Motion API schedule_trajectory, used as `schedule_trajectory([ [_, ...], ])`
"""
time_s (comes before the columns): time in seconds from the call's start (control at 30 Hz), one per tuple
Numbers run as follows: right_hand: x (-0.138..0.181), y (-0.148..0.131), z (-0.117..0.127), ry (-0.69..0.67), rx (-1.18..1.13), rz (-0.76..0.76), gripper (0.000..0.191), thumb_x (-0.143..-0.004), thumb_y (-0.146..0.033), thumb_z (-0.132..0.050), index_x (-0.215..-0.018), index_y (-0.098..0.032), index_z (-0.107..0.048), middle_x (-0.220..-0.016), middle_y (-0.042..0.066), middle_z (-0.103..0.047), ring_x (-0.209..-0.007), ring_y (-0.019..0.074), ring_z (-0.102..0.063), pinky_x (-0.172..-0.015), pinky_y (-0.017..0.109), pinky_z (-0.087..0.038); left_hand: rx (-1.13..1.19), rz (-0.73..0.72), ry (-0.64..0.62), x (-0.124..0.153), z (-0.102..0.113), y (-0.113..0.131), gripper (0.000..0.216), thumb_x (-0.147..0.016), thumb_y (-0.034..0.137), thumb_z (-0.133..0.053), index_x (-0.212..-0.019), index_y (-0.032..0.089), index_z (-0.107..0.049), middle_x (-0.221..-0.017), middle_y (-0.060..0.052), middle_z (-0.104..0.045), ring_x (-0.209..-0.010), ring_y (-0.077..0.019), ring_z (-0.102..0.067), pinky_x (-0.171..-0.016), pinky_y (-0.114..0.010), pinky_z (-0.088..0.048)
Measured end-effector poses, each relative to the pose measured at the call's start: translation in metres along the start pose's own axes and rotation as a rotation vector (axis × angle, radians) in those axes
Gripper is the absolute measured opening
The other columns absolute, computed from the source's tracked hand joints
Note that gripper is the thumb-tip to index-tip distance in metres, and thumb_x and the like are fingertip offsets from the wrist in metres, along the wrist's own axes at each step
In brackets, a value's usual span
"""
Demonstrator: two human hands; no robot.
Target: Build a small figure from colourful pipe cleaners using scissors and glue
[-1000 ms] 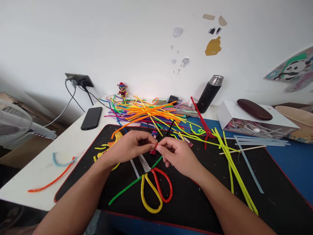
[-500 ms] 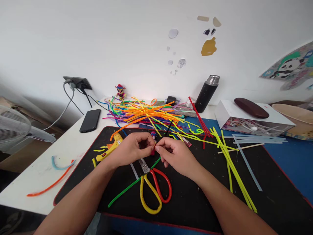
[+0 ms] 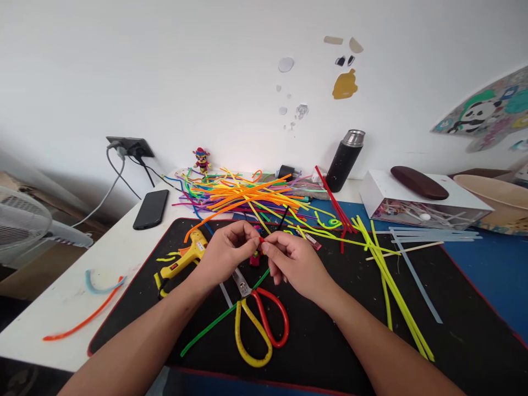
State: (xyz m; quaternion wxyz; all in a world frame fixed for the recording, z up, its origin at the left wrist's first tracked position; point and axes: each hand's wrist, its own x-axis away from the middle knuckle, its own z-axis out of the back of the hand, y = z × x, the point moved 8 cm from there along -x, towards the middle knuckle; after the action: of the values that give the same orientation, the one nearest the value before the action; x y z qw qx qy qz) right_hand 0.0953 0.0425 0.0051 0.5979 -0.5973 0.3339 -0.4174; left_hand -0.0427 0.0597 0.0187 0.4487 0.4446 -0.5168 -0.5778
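Note:
My left hand (image 3: 233, 246) and my right hand (image 3: 291, 256) meet above the black mat, fingertips pinched together on a small red piece (image 3: 261, 240), perhaps a bit of pipe cleaner. Just behind the fingers lies a small magenta and red figure (image 3: 254, 257), partly hidden by them. Scissors (image 3: 242, 286) with one yellow and one red handle rest below my hands, over a green pipe cleaner (image 3: 208, 331). A yellow glue gun (image 3: 183, 259) lies left of my left hand.
Behind the hands spreads a pile of colourful pipe cleaners (image 3: 247, 192). A finished-looking doll (image 3: 201, 160), phone (image 3: 151, 209) and black flask (image 3: 345, 160) stand or lie around it. Yellow-green pipe cleaners (image 3: 391, 286) and clear glue sticks (image 3: 437, 235) are at right, near a white box (image 3: 373, 197).
The view has shifted slightly. My hands stay pinched together, with the red piece now showing between the fingertips and more of the figure visible behind them.

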Motion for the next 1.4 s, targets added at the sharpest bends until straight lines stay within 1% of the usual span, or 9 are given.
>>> schedule_trajectory([
  [0.13,0.000,-0.001,0.000,0.011,-0.034,0.000,0.027,-0.099,-0.045,-0.060,-0.094,-0.020,-0.065,-0.057,-0.006,-0.059,-0.041,0.0094,-0.054,-0.042,0.020,-0.038,0.013,-0.020,0.059,0.002,-0.001,0.004,0.036,-0.076,0.044,-0.087,-0.074,0.017,-0.064,-0.063,0.003,-0.058,-0.056,-0.0095,-0.048,-0.055,-0.022,-0.041],
  [0.23,0.000,-0.002,-0.001,0.006,-0.043,0.006,0.029,-0.099,-0.047,-0.059,-0.094,-0.019,-0.065,-0.057,-0.006,-0.059,-0.042,0.0095,-0.054,-0.042,0.020,-0.038,0.048,-0.041,0.099,0.003,-0.001,0.004,0.035,-0.077,0.044,-0.086,-0.074,0.017,-0.064,-0.062,0.004,-0.058,-0.056,-0.0097,-0.049,-0.055,-0.022,-0.041],
  [0.4,0.000,0.001,-0.003,0.016,-0.044,0.016,0.031,-0.100,-0.049,-0.059,-0.096,-0.020,-0.065,-0.057,-0.006,-0.058,-0.043,0.0100,-0.055,-0.042,0.020,-0.038,0.132,-0.044,0.165,0.004,-0.002,-0.006,0.031,-0.080,0.041,-0.084,-0.075,0.017,-0.066,-0.065,0.003,-0.059,-0.057,-0.0090,-0.049,-0.054,-0.021,-0.041],
  [0.57,0.000,0.002,-0.002,0.041,-0.018,0.045,0.028,-0.101,-0.046,-0.058,-0.095,-0.020,-0.066,-0.057,-0.006,-0.058,-0.042,0.0097,-0.054,-0.043,0.020,-0.038,0.210,-0.013,0.221,0.007,-0.006,-0.016,0.029,-0.081,0.037,-0.085,-0.076,0.017,-0.065,-0.068,0.004,-0.060,-0.057,-0.0077,-0.048,-0.054,-0.019,-0.040],
  [0.83,0.001,-0.005,0.003,0.059,-0.044,0.061,0.029,-0.100,-0.046,-0.059,-0.093,-0.019,-0.067,-0.057,-0.005,-0.058,-0.043,0.0097,-0.054,-0.043,0.020,-0.038,0.342,0.020,0.150,0.008,-0.012,-0.015,0.030,-0.083,0.039,-0.085,-0.078,0.017,-0.066,-0.058,0.006,-0.057,-0.050,-0.0069,-0.048,-0.049,-0.018,-0.039],
  [1.03,0.001,-0.003,0.002,0.052,-0.070,0.031,0.030,-0.099,-0.047,-0.060,-0.093,-0.019,-0.066,-0.059,-0.005,-0.059,-0.042,0.0095,-0.055,-0.041,0.020,-0.037,0.319,0.013,0.151,0.009,-0.012,-0.013,0.034,-0.082,0.043,-0.086,-0.080,0.016,-0.066,-0.058,0.006,-0.056,-0.049,-0.0067,-0.047,-0.048,-0.019,-0.039],
  [1.13,0.000,-0.002,0.004,0.059,-0.070,0.035,0.030,-0.099,-0.048,-0.060,-0.092,-0.019,-0.065,-0.060,-0.005,-0.060,-0.042,0.0095,-0.056,-0.041,0.019,-0.037,0.278,0.023,0.122,0.007,-0.011,-0.012,0.034,-0.083,0.045,-0.085,-0.082,0.016,-0.068,-0.058,0.005,-0.056,-0.049,-0.0075,-0.048,-0.049,-0.019,-0.039],
  [1.3,0.000,-0.004,0.008,0.061,-0.053,0.033,0.028,-0.099,-0.046,-0.060,-0.093,-0.019,-0.066,-0.058,-0.005,-0.060,-0.042,0.0094,-0.056,-0.040,0.019,-0.036,0.193,0.055,0.007,0.000,-0.003,-0.011,0.034,-0.085,0.047,-0.084,-0.088,0.015,-0.075,-0.070,0.000,-0.066,-0.056,-0.0083,-0.053,-0.053,-0.020,-0.043],
  [1.4,0.000,-0.006,0.008,0.053,-0.045,0.019,0.027,-0.099,-0.045,-0.060,-0.091,-0.019,-0.066,-0.057,-0.005,-0.060,-0.041,0.0091,-0.055,-0.041,0.019,-0.036,0.165,0.051,0.010,-0.003,0.010,-0.009,0.035,-0.086,0.049,-0.083,-0.094,0.016,-0.077,-0.071,0.000,-0.065,-0.058,-0.0082,-0.052,-0.055,-0.020,-0.042],
])
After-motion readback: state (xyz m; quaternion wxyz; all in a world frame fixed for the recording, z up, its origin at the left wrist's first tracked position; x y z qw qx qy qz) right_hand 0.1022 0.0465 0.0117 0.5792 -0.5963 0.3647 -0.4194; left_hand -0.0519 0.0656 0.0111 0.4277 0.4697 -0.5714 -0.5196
